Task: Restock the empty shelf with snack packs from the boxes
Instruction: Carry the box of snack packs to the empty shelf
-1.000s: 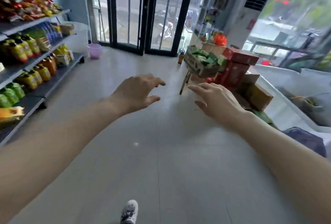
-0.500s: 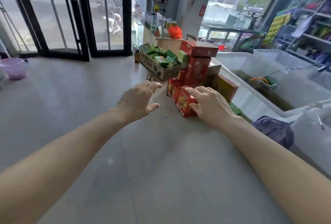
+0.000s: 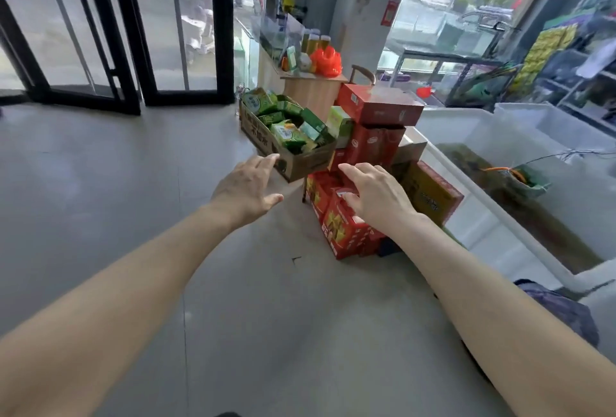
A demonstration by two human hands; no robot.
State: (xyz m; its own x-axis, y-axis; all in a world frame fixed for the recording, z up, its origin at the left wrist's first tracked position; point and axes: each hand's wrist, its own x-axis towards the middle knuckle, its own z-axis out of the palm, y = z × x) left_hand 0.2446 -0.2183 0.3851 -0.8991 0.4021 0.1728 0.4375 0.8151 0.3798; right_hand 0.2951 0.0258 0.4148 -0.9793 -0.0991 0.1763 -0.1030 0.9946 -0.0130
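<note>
Both hands empty, fingers spread. Left hand (image 3: 248,186): fingertips at the near corner of the cardboard tray (image 3: 301,163); contact cannot be told. Right hand (image 3: 380,198): over the red boxes (image 3: 343,233) stacked on the floor (image 3: 133,183). Green snack packs (image 3: 288,135) fill the tray, just beside the red stack.
</note>
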